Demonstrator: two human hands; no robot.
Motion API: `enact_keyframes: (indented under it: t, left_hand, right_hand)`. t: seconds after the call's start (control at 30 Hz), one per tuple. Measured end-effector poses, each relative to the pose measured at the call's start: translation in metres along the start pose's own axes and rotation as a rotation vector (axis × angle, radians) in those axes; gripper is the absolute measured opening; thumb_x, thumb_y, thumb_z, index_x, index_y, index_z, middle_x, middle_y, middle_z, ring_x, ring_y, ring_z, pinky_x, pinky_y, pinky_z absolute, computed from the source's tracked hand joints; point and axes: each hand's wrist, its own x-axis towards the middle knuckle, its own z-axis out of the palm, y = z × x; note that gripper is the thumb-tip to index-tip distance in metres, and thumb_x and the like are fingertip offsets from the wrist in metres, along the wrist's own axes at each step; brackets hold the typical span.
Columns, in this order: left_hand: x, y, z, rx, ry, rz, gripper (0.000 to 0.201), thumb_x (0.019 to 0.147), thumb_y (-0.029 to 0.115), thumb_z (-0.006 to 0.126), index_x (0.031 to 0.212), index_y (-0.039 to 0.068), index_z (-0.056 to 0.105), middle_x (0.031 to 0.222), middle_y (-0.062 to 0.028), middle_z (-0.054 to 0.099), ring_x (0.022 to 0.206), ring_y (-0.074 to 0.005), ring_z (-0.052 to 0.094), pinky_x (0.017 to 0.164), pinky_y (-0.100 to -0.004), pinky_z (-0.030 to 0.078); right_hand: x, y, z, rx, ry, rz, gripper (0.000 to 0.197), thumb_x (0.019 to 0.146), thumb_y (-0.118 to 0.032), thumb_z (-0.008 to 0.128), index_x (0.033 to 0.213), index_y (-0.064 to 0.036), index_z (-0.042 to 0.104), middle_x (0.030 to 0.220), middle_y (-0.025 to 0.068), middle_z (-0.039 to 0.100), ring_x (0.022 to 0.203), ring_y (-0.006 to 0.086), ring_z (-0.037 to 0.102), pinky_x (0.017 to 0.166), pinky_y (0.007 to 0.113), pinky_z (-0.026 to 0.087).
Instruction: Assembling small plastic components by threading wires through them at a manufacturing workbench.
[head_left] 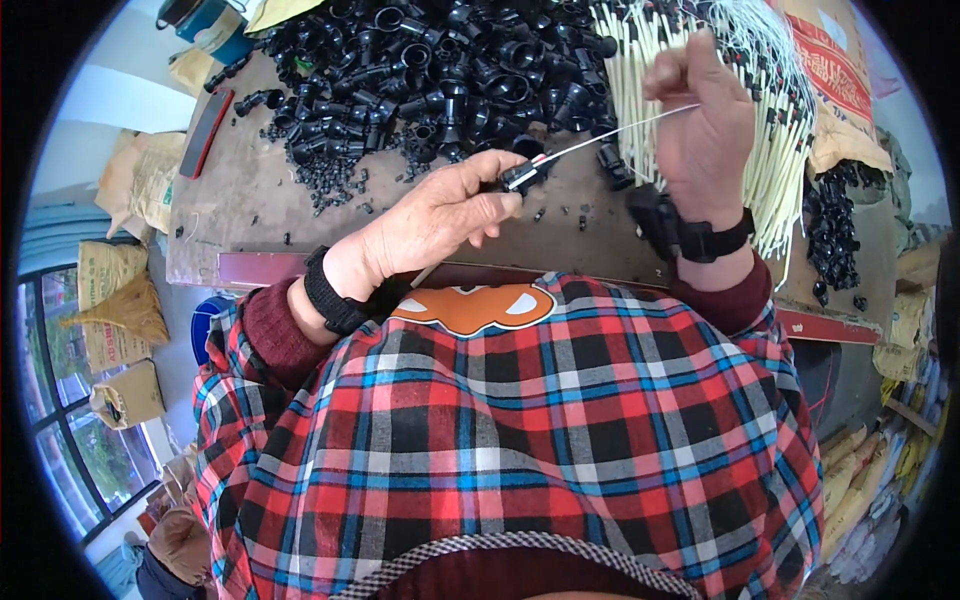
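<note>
Above the tabletop (pixel 230 200), the left hand (pixel 440 208) pinched a small black fitting (pixel 518 178) between its fingers, apparently anchoring the white cord (pixel 620 131) that the right hand's (pixel 708 130) curled fingers held, drawn nearly straight.

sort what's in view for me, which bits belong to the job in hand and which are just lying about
In the job, it seems:
small black part in the left hand
white string stretched to the right hand
probably the black plastic pieces and pale rods

Likely lying about:
flat red-edged object
cardboard box
teal container
</note>
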Motion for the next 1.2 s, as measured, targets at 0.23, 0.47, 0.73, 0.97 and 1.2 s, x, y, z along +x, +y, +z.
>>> enact_keyframes:
  t: [0.23, 0.47, 0.73, 0.97, 1.2]
  left_hand:
    - [-0.006, 0.014, -0.002, -0.107, 0.112, 0.008, 0.034, 0.097, 0.028, 0.05, 0.12, 0.004, 0.054, 0.079, 0.0024, 0.055, 0.062, -0.0036, 0.049, 0.056, -0.0174, 0.043]
    - [-0.004, 0.006, -0.005, -0.136, 0.183, -0.03, 0.035, 0.097, 0.032, 0.051, 0.115, 0.003, 0.06, 0.079, 0.0011, 0.058, 0.064, -0.0039, 0.05, 0.058, -0.0169, 0.043]
    - [-0.004, 0.001, -0.001, -0.18, 0.188, 0.02, 0.025, 0.094, 0.025, 0.059, 0.109, 0.005, 0.062, 0.078, 0.0029, 0.058, 0.064, -0.0021, 0.049, 0.055, -0.016, 0.041]
    - [-0.013, 0.005, -0.002, -0.08, 0.162, -0.096, 0.022, 0.096, 0.026, 0.056, 0.101, 0.006, 0.062, 0.075, 0.0048, 0.055, 0.062, -0.0011, 0.045, 0.054, -0.0158, 0.036]
    - [-0.1, 0.019, -0.039, 0.118, 0.451, -0.164, 0.034, 0.098, 0.026, 0.05, 0.118, 0.0, 0.06, 0.086, 0.0027, 0.06, 0.074, -0.0048, 0.051, 0.064, -0.02, 0.041]
  right_hand:
    - [0.005, 0.006, -0.064, -1.325, -0.247, 0.07, 0.037, 0.082, -0.027, 0.072, 0.062, -0.0053, 0.051, 0.06, 0.0021, 0.052, 0.054, 0.0106, 0.045, 0.052, 0.026, 0.034]
    - [-0.014, 0.022, -0.039, -1.299, -0.355, -0.339, 0.025, 0.082, -0.024, 0.072, 0.079, -0.0012, 0.061, 0.07, 0.0027, 0.057, 0.063, 0.0102, 0.051, 0.061, 0.021, 0.04]
    - [-0.05, 0.044, -0.015, -0.804, -0.789, -0.053, 0.029, 0.088, -0.007, 0.061, 0.115, 0.001, 0.055, 0.099, 0.0102, 0.063, 0.08, 0.0138, 0.063, 0.073, 0.023, 0.048]
    - [-0.057, 0.044, -0.01, -0.682, -0.811, 0.187, 0.03, 0.088, -0.005, 0.06, 0.117, 0.001, 0.055, 0.086, 0.006, 0.063, 0.076, 0.0098, 0.061, 0.068, 0.023, 0.048]
    - [-0.056, 0.035, -0.012, -0.768, -0.984, 0.308, 0.027, 0.086, -0.006, 0.063, 0.112, 0.0018, 0.058, 0.076, 0.0025, 0.062, 0.07, 0.0063, 0.056, 0.065, 0.022, 0.046]
